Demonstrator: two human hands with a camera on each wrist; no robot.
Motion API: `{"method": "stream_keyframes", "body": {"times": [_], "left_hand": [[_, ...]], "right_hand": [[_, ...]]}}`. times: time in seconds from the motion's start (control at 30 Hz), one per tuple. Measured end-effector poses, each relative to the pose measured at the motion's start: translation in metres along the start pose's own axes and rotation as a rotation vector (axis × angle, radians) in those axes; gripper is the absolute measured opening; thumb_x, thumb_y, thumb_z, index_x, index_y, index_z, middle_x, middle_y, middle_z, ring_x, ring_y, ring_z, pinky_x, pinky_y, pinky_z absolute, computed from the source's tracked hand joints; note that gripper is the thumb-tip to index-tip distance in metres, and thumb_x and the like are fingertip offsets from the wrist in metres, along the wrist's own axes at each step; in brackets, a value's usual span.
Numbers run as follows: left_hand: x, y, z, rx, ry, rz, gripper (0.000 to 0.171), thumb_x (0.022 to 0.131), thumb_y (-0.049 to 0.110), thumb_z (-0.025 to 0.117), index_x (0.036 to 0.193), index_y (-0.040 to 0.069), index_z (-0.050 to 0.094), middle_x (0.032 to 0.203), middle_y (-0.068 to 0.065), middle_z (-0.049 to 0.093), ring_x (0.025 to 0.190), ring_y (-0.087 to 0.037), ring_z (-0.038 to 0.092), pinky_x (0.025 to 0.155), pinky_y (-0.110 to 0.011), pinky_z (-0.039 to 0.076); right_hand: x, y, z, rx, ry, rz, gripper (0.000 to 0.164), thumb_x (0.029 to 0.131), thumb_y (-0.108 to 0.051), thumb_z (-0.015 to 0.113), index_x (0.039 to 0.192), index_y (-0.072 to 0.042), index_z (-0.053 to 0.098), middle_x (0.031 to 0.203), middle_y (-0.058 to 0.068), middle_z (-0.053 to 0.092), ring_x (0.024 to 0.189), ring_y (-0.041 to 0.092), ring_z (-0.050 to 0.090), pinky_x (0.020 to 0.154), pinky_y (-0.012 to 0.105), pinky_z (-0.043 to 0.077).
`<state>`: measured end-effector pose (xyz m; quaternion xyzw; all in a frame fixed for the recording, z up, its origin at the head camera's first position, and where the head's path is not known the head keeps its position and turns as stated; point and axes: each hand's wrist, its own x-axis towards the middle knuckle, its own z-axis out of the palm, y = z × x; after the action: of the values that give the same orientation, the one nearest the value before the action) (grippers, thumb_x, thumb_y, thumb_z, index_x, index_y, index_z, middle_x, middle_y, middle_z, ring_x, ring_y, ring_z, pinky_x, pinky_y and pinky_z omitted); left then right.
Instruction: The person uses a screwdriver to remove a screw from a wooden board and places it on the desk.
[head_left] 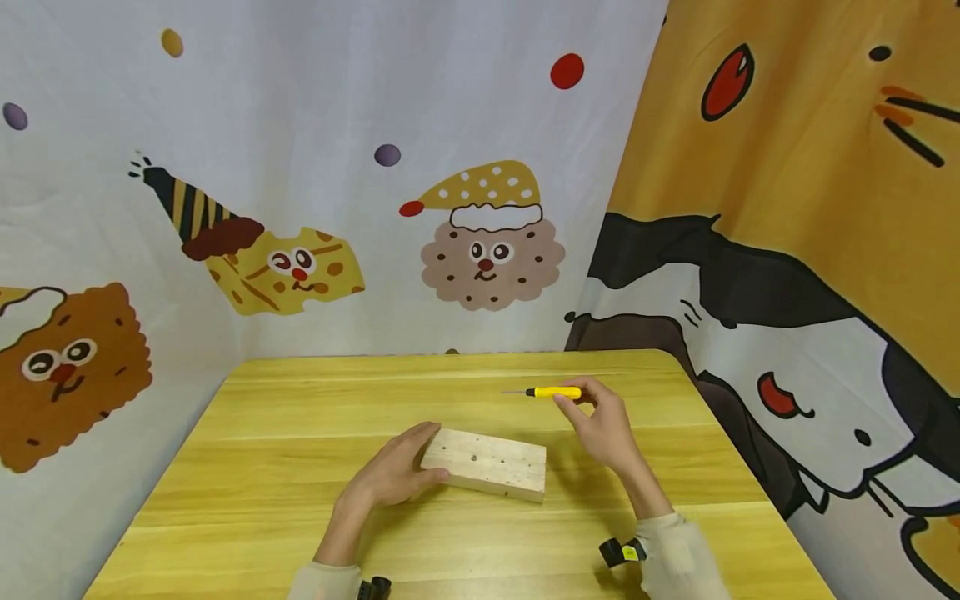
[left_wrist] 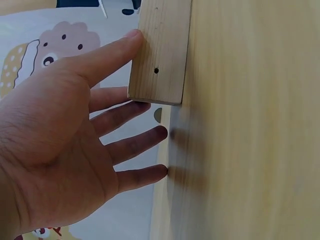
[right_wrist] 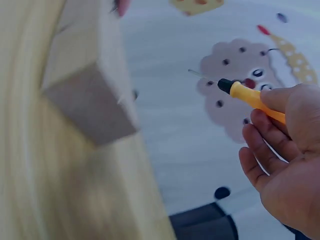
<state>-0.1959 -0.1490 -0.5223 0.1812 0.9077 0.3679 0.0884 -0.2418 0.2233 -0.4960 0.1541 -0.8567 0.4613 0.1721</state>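
Observation:
A pale wooden block point(head_left: 487, 460) with several small holes in its top and side lies on the table. My left hand point(head_left: 397, 468) holds its left end, the thumb on the near side and the index finger toward the far side. In the left wrist view the other fingers of that hand point(left_wrist: 65, 135) stand spread below the block's end. Above the table, right of and beyond the block, my right hand point(head_left: 603, 421) grips a yellow screwdriver point(head_left: 557, 392) by its handle. Its thin shaft points left, apart from the block point(right_wrist: 95, 110).
The wood-grain table point(head_left: 300, 417) spreads around the block on all sides. Behind it hangs a white curtain point(head_left: 315, 100) with cartoon prints, and an orange printed one point(head_left: 810, 167) is at the right. A small black camera point(head_left: 621, 552) sits on the right wrist.

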Motion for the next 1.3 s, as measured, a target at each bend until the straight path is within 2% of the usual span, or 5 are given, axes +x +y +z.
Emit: {"method": "stream_keyframes", "body": {"times": [0.2, 0.5, 0.9, 1.13, 1.3], "left_hand": [[0.002, -0.002, 0.001, -0.040, 0.013, -0.031, 0.085, 0.105, 0.039, 0.083, 0.171, 0.001, 0.045, 0.178, -0.027, 0.044, 0.166, -0.052, 0.041, 0.137, -0.071, 0.036], [0.001, -0.004, 0.000, -0.072, 0.029, -0.052, 0.086, 0.102, 0.038, 0.086, 0.170, 0.002, 0.047, 0.177, -0.026, 0.045, 0.166, -0.053, 0.041, 0.136, -0.073, 0.035], [-0.002, -0.002, 0.000, -0.072, 0.040, -0.057, 0.085, 0.103, 0.037, 0.086, 0.170, 0.003, 0.047, 0.177, -0.025, 0.046, 0.165, -0.052, 0.042, 0.137, -0.071, 0.035], [-0.003, 0.000, 0.000, -0.077, 0.033, -0.055, 0.085, 0.102, 0.037, 0.087, 0.169, 0.002, 0.048, 0.176, -0.026, 0.047, 0.165, -0.051, 0.043, 0.137, -0.071, 0.035], [-0.001, 0.000, 0.000, -0.068, 0.026, -0.053, 0.086, 0.102, 0.039, 0.086, 0.170, 0.004, 0.047, 0.177, -0.025, 0.046, 0.166, -0.051, 0.043, 0.136, -0.071, 0.037]], "right_hand": [[0.001, -0.028, 0.001, 0.253, 0.012, -0.061, 0.017, 0.107, -0.001, 0.076, 0.123, 0.002, 0.076, 0.119, 0.024, 0.076, 0.102, 0.006, 0.072, 0.092, 0.011, 0.061], [0.001, -0.051, 0.019, 0.343, -0.020, -0.099, 0.013, 0.106, 0.002, 0.076, 0.119, -0.001, 0.075, 0.125, 0.023, 0.080, 0.110, 0.003, 0.075, 0.098, 0.017, 0.064], [-0.008, -0.070, 0.052, 0.253, -0.021, -0.010, 0.013, 0.100, -0.013, 0.088, 0.101, -0.012, 0.075, 0.100, 0.005, 0.079, 0.089, 0.009, 0.072, 0.084, 0.024, 0.065], [-0.014, -0.068, 0.070, 0.187, 0.003, -0.031, 0.018, 0.098, -0.015, 0.091, 0.096, -0.016, 0.073, 0.095, 0.000, 0.079, 0.085, 0.008, 0.071, 0.081, 0.024, 0.066], [-0.014, -0.067, 0.075, 0.164, -0.009, -0.041, 0.020, 0.097, -0.017, 0.093, 0.093, -0.017, 0.073, 0.092, -0.003, 0.079, 0.086, 0.009, 0.072, 0.082, 0.032, 0.068]]}}
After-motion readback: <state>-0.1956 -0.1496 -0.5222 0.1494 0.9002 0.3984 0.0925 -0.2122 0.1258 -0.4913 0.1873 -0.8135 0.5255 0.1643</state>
